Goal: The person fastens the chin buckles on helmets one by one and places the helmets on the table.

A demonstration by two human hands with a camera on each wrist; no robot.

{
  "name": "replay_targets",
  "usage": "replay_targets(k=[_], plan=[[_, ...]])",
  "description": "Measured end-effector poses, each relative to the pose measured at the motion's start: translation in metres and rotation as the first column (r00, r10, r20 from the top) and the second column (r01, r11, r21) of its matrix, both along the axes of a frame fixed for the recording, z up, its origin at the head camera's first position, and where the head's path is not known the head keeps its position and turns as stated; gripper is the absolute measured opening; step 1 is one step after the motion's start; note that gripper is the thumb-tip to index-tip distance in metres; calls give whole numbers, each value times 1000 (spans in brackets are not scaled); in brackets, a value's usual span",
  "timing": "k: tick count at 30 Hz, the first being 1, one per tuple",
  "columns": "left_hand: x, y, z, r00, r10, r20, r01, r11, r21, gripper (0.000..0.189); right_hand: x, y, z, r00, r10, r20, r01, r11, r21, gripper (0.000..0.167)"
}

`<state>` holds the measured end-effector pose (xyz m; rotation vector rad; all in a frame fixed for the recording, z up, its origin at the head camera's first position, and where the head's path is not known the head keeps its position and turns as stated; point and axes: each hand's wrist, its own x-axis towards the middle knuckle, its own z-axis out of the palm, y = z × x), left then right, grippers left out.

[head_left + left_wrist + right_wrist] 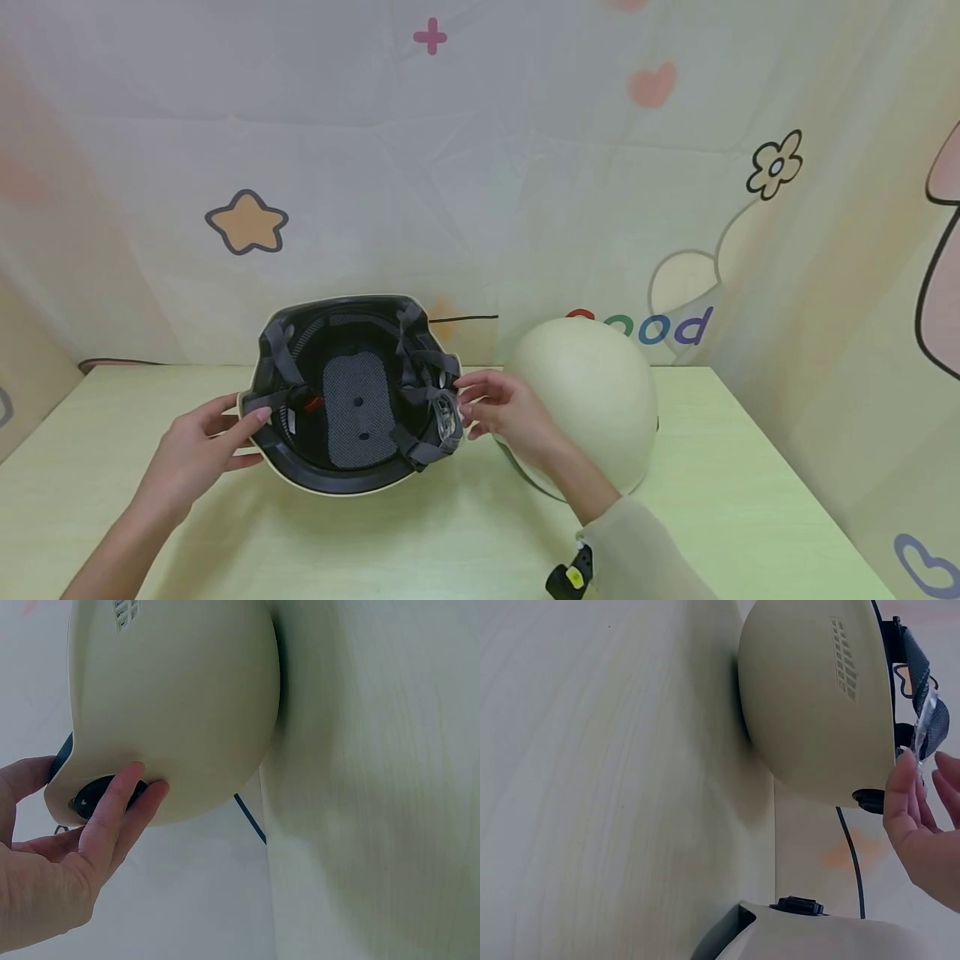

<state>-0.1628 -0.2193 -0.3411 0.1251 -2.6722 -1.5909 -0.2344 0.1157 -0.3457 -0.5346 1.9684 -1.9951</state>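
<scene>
A cream helmet point(352, 483) is tipped with its black padded inside facing me, its shell low over the table. My left hand point(198, 446) holds it by the left rim, thumb inside the edge and fingers around the outer shell, over a black round fitting point(94, 796). At the opposite rim, my right hand point(510, 412) has loosely bent fingertips right at the edge, beside a bundle of grey straps in clear plastic point(928, 712); a gap shows between its thumb and fingers. Dark chin straps point(281, 354) and a red-marked buckle point(311, 404) hang inside.
A second cream helmet point(588, 392) sits crown up on the pale table point(750, 500), partly behind my right forearm. A printed cloth point(465, 167) hangs behind the table. A thin black cable point(468, 317) runs along the back. My right wrist wears a black strapped device point(570, 575).
</scene>
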Motion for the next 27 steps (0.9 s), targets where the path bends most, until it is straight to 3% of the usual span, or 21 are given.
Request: replay_targets(k=[7, 10, 14, 18, 23, 27], plan=[[-1, 0, -1, 1000, -1, 3, 1, 1000, 0, 70, 6, 6, -1, 996, 83, 39, -82, 997, -16, 37], [-1, 0, -1, 1000, -1, 3, 1, 1000, -1, 70, 9, 9, -1, 995, 98, 25, -100, 993, 61, 45], [0, -1, -1, 1000, -1, 0, 1, 1000, 1, 70, 14, 10, 2, 994, 101, -35, -93, 976, 195, 52], [0, -1, -1, 1000, 0, 0, 0, 1000, 0, 70, 19, 8, 3, 990, 120, -79, -96, 963, 253, 52], [0, 0, -1, 1000, 0, 4, 0, 1000, -7, 70, 25, 2, 2, 985, 136, -111, -106, 965, 241, 47], [0, 0, -1, 1000, 1, 6, -1, 1000, -11, 70, 29, -4, 0, 975, 127, -184, -77, 964, 256, 42]])
